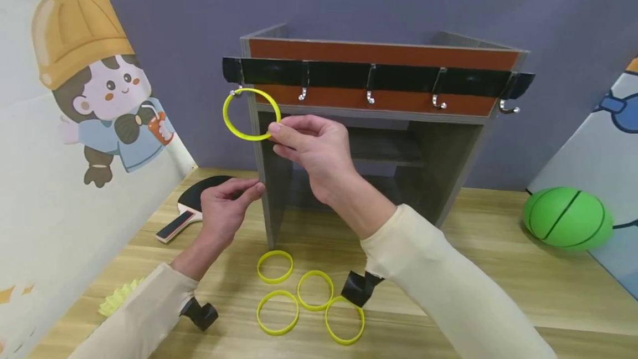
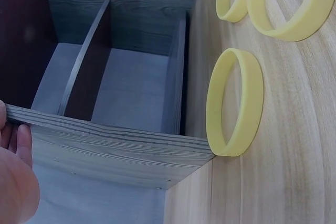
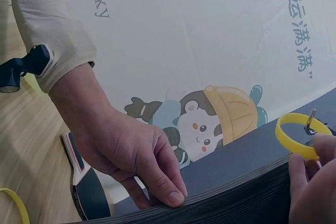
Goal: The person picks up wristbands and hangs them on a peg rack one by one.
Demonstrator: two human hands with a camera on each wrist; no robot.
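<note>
My right hand (image 1: 321, 151) pinches a thin yellow ring (image 1: 226, 121) between thumb and fingers. Its upper rim is at the leftmost silver hook (image 1: 234, 92) on a black strip (image 1: 339, 75) across the front of a grey wooden shelf unit (image 1: 267, 204). In the right wrist view, the hook (image 3: 310, 121) appears inside the ring; whether they touch I cannot tell. My left hand (image 1: 224, 209) grips the front edge of the unit's left side panel, thumb on the edge. Several more yellow rings (image 1: 276, 332) lie flat on the wooden table, below the unit.
A table tennis paddle (image 1: 195, 209) lies left of the unit, behind my left hand. At the right sits a green ball (image 1: 568, 219) with black lines. A spiky yellow thing (image 1: 117, 297) is partly hidden by my left sleeve. Several more hooks line the strip.
</note>
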